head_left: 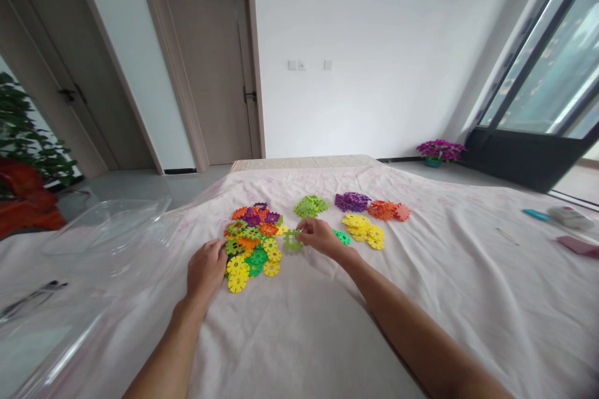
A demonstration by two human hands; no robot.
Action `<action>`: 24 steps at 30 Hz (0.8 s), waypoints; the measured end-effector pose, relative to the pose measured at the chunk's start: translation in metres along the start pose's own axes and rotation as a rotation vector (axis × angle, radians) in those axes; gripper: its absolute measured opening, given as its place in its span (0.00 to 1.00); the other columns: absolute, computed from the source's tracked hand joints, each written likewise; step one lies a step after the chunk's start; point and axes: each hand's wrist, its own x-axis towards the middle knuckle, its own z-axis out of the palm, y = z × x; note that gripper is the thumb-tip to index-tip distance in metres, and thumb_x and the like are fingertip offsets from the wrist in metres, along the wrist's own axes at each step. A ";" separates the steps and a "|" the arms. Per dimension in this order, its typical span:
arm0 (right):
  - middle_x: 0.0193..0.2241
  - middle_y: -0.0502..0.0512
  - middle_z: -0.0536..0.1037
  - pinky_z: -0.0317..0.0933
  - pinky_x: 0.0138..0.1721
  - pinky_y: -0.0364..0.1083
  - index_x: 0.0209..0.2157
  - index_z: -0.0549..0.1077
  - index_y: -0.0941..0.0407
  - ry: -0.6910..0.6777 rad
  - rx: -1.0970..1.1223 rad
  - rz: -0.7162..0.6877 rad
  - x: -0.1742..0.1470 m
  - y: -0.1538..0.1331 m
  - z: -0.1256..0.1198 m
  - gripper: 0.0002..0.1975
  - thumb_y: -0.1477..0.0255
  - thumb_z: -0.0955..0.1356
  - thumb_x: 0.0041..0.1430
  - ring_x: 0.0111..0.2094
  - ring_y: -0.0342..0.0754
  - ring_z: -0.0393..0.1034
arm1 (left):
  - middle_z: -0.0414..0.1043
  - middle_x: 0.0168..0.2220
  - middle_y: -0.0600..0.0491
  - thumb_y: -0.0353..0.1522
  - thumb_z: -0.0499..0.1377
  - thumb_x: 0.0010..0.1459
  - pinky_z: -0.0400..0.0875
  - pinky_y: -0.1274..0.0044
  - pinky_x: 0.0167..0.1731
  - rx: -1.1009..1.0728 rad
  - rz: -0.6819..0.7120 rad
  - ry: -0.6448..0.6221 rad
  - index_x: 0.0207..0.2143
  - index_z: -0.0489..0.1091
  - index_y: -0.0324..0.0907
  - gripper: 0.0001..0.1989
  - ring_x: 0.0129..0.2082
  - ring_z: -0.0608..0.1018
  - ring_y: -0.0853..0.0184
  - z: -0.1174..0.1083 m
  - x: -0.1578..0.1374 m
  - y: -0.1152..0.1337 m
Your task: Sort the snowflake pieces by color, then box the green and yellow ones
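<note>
A mixed pile of plastic interlocking pieces (255, 252) in orange, purple, green and yellow lies on the cloth. At its left edge rests my left hand (206, 267), fingers bent and a little apart, touching the pile beside a green piece (234, 247). Between the thumb and fingers of my right hand (319, 234) is a light green square piece (293, 240), held just right of the pile. Beyond that hand sits a light green heap (311, 206). Purple pieces (352, 201), orange pieces (388, 210) and yellow pieces (362, 229) form separate heaps. A few green pieces (342, 237) are partly hidden by my right hand.
Clear plastic containers (112, 224) stand at the left, with a dark, thin object (32, 299) near them. At the far right lie a blue item (536, 214), a whitish block (571, 217) and a dark pink item (579, 245). A pinkish cloth (299, 336) with folds covers the surface.
</note>
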 end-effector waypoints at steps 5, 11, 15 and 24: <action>0.19 0.45 0.73 0.62 0.21 0.39 0.35 0.71 0.57 0.265 0.203 0.155 0.012 0.013 -0.016 0.11 0.67 0.71 0.50 0.20 0.43 0.69 | 0.75 0.52 0.49 0.30 0.48 0.62 0.65 0.74 0.55 0.010 -0.006 0.005 0.50 0.73 0.43 0.19 0.52 0.75 0.64 -0.001 0.000 0.001; 0.30 0.52 0.79 0.73 0.36 0.45 0.43 0.69 0.58 0.417 0.627 0.199 0.024 0.029 -0.021 0.18 0.70 0.70 0.50 0.32 0.47 0.77 | 0.74 0.53 0.48 0.31 0.47 0.63 0.65 0.73 0.55 -0.002 -0.015 -0.012 0.50 0.73 0.42 0.19 0.53 0.74 0.63 0.000 0.001 0.001; 0.38 0.55 0.80 0.72 0.37 0.46 0.48 0.70 0.59 0.429 0.420 0.185 0.023 0.036 -0.022 0.21 0.73 0.68 0.50 0.35 0.48 0.77 | 0.75 0.53 0.49 0.30 0.47 0.62 0.64 0.74 0.55 0.001 -0.015 -0.010 0.50 0.73 0.42 0.19 0.54 0.74 0.64 0.000 0.001 0.001; 0.34 0.52 0.80 0.62 0.39 0.43 0.37 0.79 0.54 0.121 -0.257 -0.145 -0.008 -0.017 0.010 0.08 0.71 0.68 0.59 0.35 0.46 0.73 | 0.75 0.52 0.48 0.30 0.47 0.62 0.65 0.72 0.55 0.010 -0.001 -0.008 0.50 0.73 0.41 0.19 0.52 0.75 0.62 -0.004 0.000 0.003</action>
